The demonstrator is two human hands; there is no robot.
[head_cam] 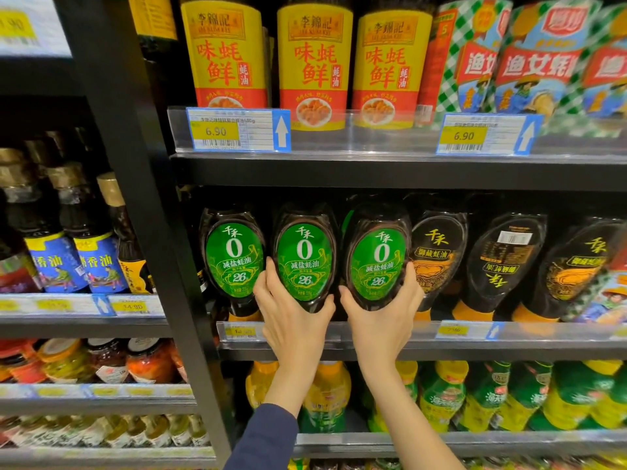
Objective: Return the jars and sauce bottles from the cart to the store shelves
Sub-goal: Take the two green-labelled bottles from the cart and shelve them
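Two green-label sauce bottles, one in each hand, right at the middle shelf!

My left hand (pixel 293 317) is curled round the lower end of the middle green bottle (pixel 304 262), and my right hand (pixel 380 318) wraps the right green bottle (pixel 377 262) the same way. Both stand upright side by side at the front of the middle shelf (pixel 529 347), between a third green bottle (pixel 234 259) and the black-label bottles (pixel 437 256). My palms hide their bases, so I can't tell whether they're resting.
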